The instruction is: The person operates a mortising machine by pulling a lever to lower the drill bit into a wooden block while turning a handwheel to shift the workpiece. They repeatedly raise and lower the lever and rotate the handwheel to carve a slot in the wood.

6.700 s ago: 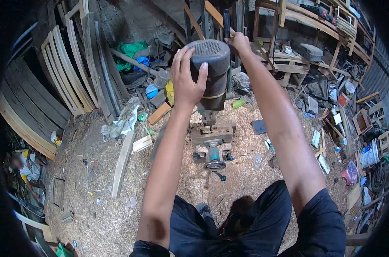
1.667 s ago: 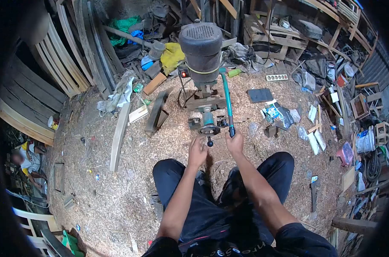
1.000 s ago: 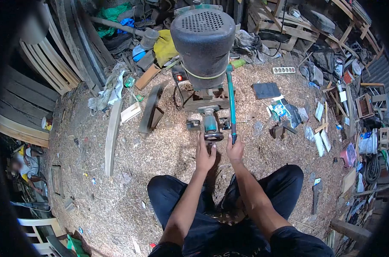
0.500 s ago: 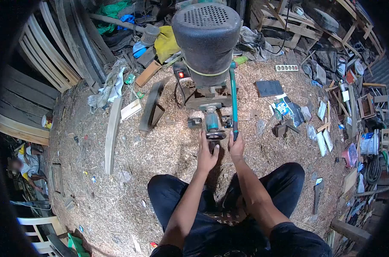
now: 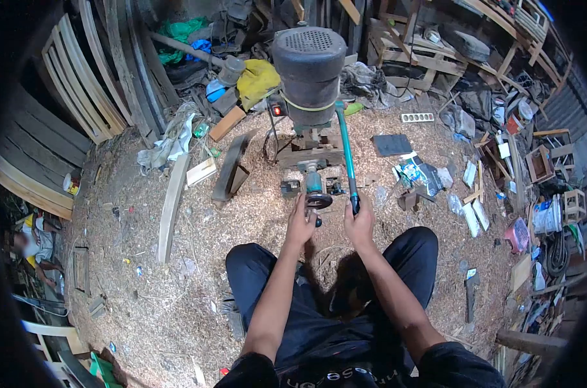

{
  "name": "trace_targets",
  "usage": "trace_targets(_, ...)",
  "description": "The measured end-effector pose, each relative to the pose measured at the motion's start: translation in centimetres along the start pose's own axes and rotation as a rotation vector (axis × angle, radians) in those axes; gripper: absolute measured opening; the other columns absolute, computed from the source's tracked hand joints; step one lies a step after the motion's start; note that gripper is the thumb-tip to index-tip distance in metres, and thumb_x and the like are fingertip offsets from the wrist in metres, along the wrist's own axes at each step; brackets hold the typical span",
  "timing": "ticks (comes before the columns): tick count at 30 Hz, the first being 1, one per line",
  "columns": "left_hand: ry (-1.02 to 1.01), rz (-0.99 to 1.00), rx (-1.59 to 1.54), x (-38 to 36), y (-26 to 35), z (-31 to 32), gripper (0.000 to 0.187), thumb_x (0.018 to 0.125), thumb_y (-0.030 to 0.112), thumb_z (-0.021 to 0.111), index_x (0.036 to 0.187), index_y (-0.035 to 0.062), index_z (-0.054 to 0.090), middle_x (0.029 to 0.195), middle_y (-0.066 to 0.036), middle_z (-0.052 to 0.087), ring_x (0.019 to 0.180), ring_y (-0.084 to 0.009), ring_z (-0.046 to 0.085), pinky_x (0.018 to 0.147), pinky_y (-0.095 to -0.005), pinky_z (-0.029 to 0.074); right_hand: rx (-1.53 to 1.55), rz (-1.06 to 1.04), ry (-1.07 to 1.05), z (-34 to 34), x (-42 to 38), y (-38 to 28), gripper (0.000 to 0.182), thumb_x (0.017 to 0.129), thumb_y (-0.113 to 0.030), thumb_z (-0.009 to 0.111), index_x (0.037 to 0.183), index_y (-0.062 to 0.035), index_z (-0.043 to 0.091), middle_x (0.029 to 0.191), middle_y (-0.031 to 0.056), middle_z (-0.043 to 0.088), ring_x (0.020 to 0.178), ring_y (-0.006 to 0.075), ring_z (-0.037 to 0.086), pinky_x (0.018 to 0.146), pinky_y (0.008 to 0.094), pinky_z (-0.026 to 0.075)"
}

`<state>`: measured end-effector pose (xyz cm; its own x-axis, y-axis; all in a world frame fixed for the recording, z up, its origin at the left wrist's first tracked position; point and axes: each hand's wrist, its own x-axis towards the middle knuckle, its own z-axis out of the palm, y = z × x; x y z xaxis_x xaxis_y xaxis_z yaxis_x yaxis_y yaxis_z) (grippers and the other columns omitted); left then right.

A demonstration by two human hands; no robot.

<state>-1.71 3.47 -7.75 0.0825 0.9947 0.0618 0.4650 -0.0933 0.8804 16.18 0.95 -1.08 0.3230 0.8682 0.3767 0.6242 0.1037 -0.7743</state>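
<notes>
Gripping lever (image 5: 345, 155) with right hand (image 5: 359, 223), left hand (image 5: 301, 224) seemingly on handwheel (image 5: 318, 200)

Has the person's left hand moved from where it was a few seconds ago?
Yes. The left hand was up on the machine's dark motor housing; now it is down at the black handwheel near the machine's base.
</notes>
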Motion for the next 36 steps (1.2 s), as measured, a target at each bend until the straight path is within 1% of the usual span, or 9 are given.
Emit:
trace_targets(1,0.097,0.08,0.06,-0.4,0.8,-0.1,0.063,0.089,0.014,0.059,0.145,0.0,0.035,0.142,-0.028,0.045,0.133,-0.0422,0.042,0.113,-0.0447,0.032,0.011,-0.032,-0.01,-0.5,0.2,-0.2,0.036,0.088,-0.009,0.062,0.12,0.0043,0.054,0.114,0.0259,0.055,0.104,0.0436,0.056,0.089,0.0467,0.046)
trace_targets(4,0.182,0.161,0.127,-1.1,3.8,-1.5,0.052,0.089,0.012,0.059,0.138,-0.0004,0.046,0.135,-0.026,0.052,0.125,-0.0415,0.05,0.109,-0.0457,0.036,0.013,-0.166,0.111,-1.1,0.5,-1.3,0.03,0.087,-0.008,0.064,0.115,0.0033,0.058,0.119,0.026,0.053,0.108,0.043,0.055,0.089,0.0467,0.046)
trace_targets(7,0.256,0.273,0.137,-1.8,6.4,-2.9,0.038,0.088,0.008,0.059,0.125,0.0001,0.058,0.122,-0.023,0.061,0.117,-0.0388,0.056,0.104,-0.0433,0.041,0.031,-0.299,0.194,-2.9,1.0,-3.5,0.017,0.09,-0.008,0.064,0.102,0.003,0.064,0.106,0.0233,0.061,0.102,0.0372,0.061,0.084,0.0436,0.048)
trace_targets(11,0.359,0.315,0.152,-2.0,10.2,-4.7,0.029,0.088,0.007,0.058,0.116,0.0,0.061,0.114,-0.022,0.063,0.111,-0.0377,0.059,0.099,-0.0428,0.044,0.242,-0.075,-0.016,-7.7,3.2,-9.7,0.026,0.096,-0.012,0.056,0.076,0.0035,0.062,0.078,0.0132,0.062,0.067,0.0266,0.06,0.062,0.0356,0.047)
trace_targets(20,0.454,0.501,0.047,2.7,20.3,-10.6,0.032,0.089,0.009,0.056,0.12,-0.0003,0.058,0.116,-0.02,0.061,0.112,-0.0356,0.058,0.1,-0.0416,0.043,0.493,-0.647,0.358,-9.9,16.1,-18.6,0.022,0.096,-0.012,0.056,0.115,-0.0011,0.052,0.076,0.0162,0.063,0.074,0.03,0.066,0.067,0.0395,0.049)
trace_targets(23,0.568,0.623,0.111,6.1,24.8,-12.7,0.038,0.09,0.012,0.057,0.127,0.0012,0.053,0.126,-0.018,0.055,0.12,-0.0332,0.053,0.105,-0.0397,0.039,0.407,-0.595,0.32,-10.6,21.0,-20.3,0.023,0.093,-0.009,0.058,0.113,0.0002,0.054,0.085,0.0217,0.067,0.083,0.0379,0.068,0.071,0.0439,0.051)
trace_targets(27,0.748,0.806,0.075,12.0,29.9,-15.1,0.045,0.09,0.015,0.058,0.129,-0.0035,0.047,0.13,-0.025,0.049,0.124,-0.0409,0.047,0.107,-0.0468,0.036,0.248,-0.557,0.318,-10.4,28.2,-22.6,0.023,0.092,-0.014,0.063,0.111,-0.0018,0.06,0.078,0.0227,0.065,0.073,0.0407,0.066,0.064,0.0433,0.05)
trace_targets(31,0.789,0.85,0.091,17.0,32.8,-16.2,0.044,0.089,0.015,0.059,0.127,-0.0028,0.047,0.13,-0.025,0.049,0.123,-0.0407,0.047,0.106,-0.0469,0.036,0.171,-0.675,0.403,-8.2,36.1,-22.9,0.022,0.091,-0.017,0.064,0.106,-0.0012,0.063,0.08,0.0248,0.066,0.077,0.0422,0.066,0.064,0.0477,0.05)
trace_targets(36,0.745,0.854,0.061,21.0,34.3,-16.9,0.043,0.086,0.012,0.059,0.125,-0.003,0.048,0.128,-0.024,0.05,0.122,-0.0396,0.048,0.105,-0.0458,0.038,0.038,-0.54,0.343,-6.7,41.5,-23.7,0.023,0.09,-0.021,0.067,0.098,0.0009,0.066,0.082,0.0267,0.066,0.081,0.0437,0.065,0.067,0.0488,0.05)
